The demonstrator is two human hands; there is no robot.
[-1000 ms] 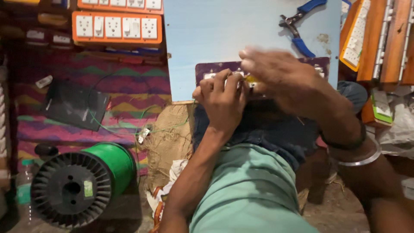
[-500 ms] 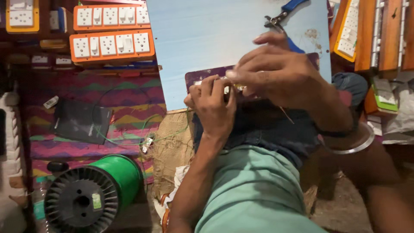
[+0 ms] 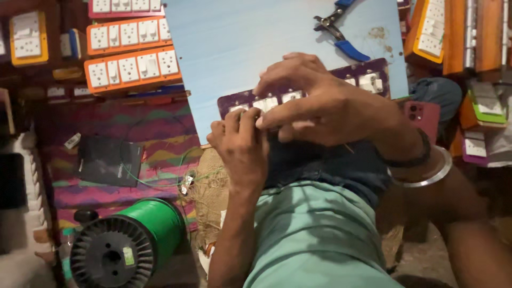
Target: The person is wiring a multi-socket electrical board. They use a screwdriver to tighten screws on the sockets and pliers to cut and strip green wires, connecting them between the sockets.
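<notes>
Evidently both hands are working on the purple switch panel (image 3: 298, 98), which is lying at the near edge of a pale blue board (image 3: 250, 48) over the person's lap. The left hand (image 3: 242, 146) is pinching its lower edge, while the right hand (image 3: 325, 104) is pressing down across the white switches, fingers curled on the panel. Several switches are already sitting in place; whether more remain is hidden beneath the fingers. Blue-handled pliers (image 3: 341, 32) are resting further up the board, a green wire spool (image 3: 130, 242) is standing on the floor, and finished orange panels (image 3: 130, 64) are crowding the left side.
</notes>
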